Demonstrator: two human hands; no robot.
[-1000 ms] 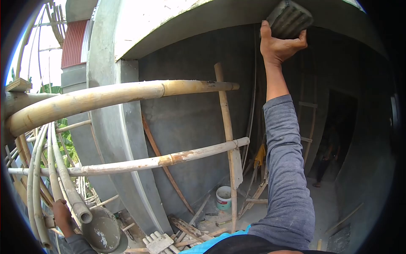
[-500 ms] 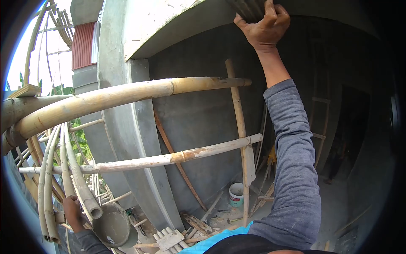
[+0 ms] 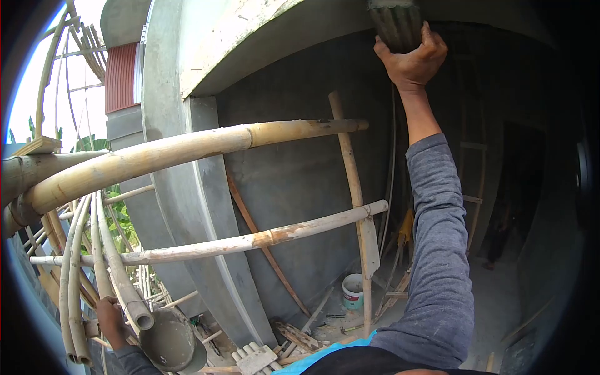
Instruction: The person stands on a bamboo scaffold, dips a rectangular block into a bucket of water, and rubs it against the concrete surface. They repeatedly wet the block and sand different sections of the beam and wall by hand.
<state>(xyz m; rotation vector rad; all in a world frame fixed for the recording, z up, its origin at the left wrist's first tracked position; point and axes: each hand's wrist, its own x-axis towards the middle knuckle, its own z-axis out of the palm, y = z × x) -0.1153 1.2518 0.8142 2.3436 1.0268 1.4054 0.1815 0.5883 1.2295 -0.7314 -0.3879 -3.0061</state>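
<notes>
R hand (image 3: 415,59) clamped on ribbed block (image 3: 398,30)
Prob stiff, lightish; hold sides. L hand (image 3: 112,321) by left bamboo (image 3: 120,282), can't tell grip.

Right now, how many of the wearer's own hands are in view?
2: the right hand, raised, holding a grooved block; the left hand, lower left, by bamboo poles. Neither is fully hidden.

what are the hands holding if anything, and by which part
The right hand holds a dark ridged block by its sides. The left hand is beside a bamboo pole; whether it grips anything cannot be told.
</notes>
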